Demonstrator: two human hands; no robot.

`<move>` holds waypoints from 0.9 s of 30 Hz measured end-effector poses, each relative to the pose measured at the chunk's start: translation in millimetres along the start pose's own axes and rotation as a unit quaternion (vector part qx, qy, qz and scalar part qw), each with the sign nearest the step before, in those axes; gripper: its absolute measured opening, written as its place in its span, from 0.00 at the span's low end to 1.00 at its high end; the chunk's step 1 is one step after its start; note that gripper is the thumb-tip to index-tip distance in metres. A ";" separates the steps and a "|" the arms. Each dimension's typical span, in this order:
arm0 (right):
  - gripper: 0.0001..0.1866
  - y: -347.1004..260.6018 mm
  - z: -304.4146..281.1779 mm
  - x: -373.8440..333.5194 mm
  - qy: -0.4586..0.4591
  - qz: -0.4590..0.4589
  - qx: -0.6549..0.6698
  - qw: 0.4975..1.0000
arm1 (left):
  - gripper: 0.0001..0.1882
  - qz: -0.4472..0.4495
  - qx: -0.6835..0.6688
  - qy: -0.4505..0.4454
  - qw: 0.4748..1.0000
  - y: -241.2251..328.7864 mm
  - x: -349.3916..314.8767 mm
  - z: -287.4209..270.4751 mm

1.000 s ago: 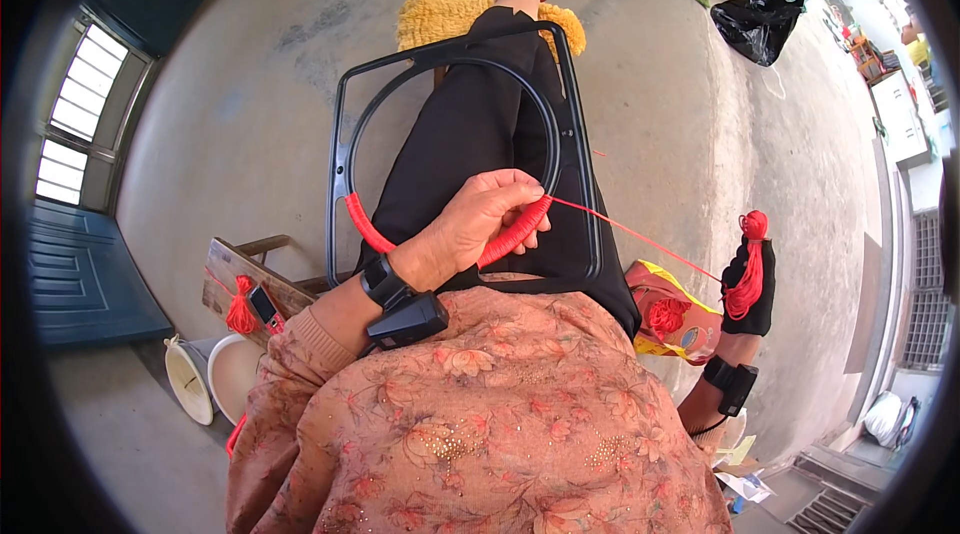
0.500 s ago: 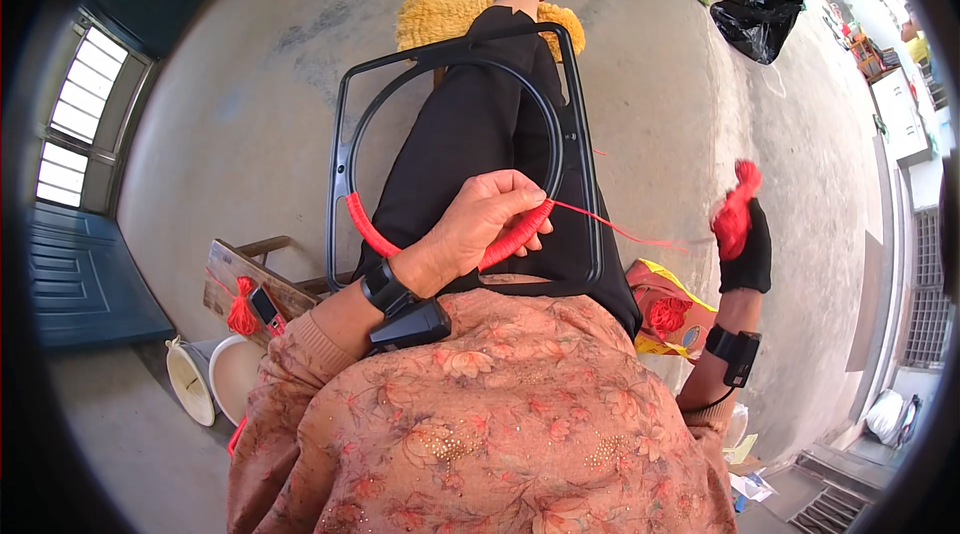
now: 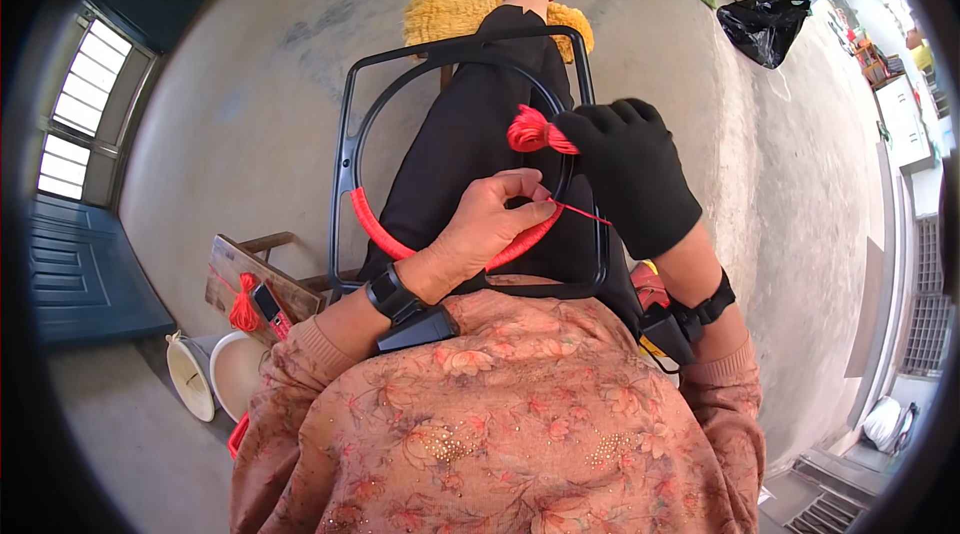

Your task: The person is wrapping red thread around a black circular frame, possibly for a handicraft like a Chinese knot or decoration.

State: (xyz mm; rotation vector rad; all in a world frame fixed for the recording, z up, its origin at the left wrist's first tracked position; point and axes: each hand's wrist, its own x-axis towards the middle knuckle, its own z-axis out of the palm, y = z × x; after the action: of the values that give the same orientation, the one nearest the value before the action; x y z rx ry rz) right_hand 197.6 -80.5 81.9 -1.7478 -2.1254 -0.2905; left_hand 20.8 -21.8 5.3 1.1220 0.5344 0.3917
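Across my lap lies a black metal frame [image 3: 340,206] with a round ring inside it. Red cord is wound tightly round the near part of the ring, making a red wrapped section [image 3: 375,234]. My bare left hand [image 3: 480,219] is closed on the ring's right side, thumb and finger pinching where the winding ends. From there a red strand [image 3: 582,213] runs right, toward my gloved hand. My right hand [image 3: 640,174], in a black glove, grips a bundle of red cord [image 3: 535,131] above the ring's right side. The glove hides part of the frame's right bar.
On my left, a wooden stool [image 3: 245,269] bears a red cord hank [image 3: 243,306] and a red phone [image 3: 270,309], beside pale buckets [image 3: 235,374]. A red and yellow bag [image 3: 650,284] is by my right thigh. Yellow fluffy cloth [image 3: 440,14] lies under my legs; a black plastic bag [image 3: 765,29] sits far right.
My right hand has swung in from the far right to the ring, bringing the cord bundle. The long strand has shortened between the hands. My left hand keeps its place on the ring.
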 end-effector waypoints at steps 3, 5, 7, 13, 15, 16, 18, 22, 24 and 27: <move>0.10 -4.7 4.8 15.5 -0.037 -0.098 -0.065 0.992 | 0.07 0.072 0.177 0.047 0.980 0.1 0.2 -1.2; 0.09 -6.2 16.5 21.0 -0.031 -0.130 -0.031 0.991 | 0.07 0.071 0.217 0.069 0.971 -4.6 1.7 -3.3; 0.08 -7.2 23.2 22.2 -0.024 -0.160 0.003 0.987 | 0.07 0.076 0.175 0.066 0.979 -1.8 -0.2 0.3; 0.18 -4.0 22.2 16.5 -0.009 -0.099 0.057 0.993 | 0.06 0.036 0.090 0.029 0.995 0.4 -1.3 -1.1; 0.24 -1.7 16.2 5.6 -0.004 -0.010 0.120 0.993 | 0.06 -0.002 0.073 0.022 0.997 2.0 -1.1 -1.4; 0.24 -0.4 12.1 -2.2 -0.003 -0.011 0.120 0.993 | 0.06 -0.003 0.060 0.014 0.998 2.1 -0.1 -1.0; 0.25 0.6 3.4 -19.4 -0.047 0.087 0.252 0.963 | 0.06 -0.004 0.046 0.005 0.999 1.8 1.3 0.3; 0.25 -7.2 -8.9 -41.7 -0.070 0.037 0.273 0.959 | 0.06 -0.013 0.017 -0.035 0.999 3.8 1.6 3.0; 0.24 -20.0 -7.2 -46.3 -0.066 0.034 0.214 0.974 | 0.05 -0.020 0.041 -0.042 0.998 3.3 1.9 2.7; 0.22 -30.3 -8.4 -43.9 -0.049 0.021 0.142 0.988 | 0.05 -0.014 0.050 -0.030 0.998 2.8 3.6 2.3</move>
State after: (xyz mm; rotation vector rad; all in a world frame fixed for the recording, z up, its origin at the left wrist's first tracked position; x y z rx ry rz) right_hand 176.4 -129.5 73.8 -1.6654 -2.0728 0.1089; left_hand 24.9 -20.4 7.9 1.2170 0.5206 0.3098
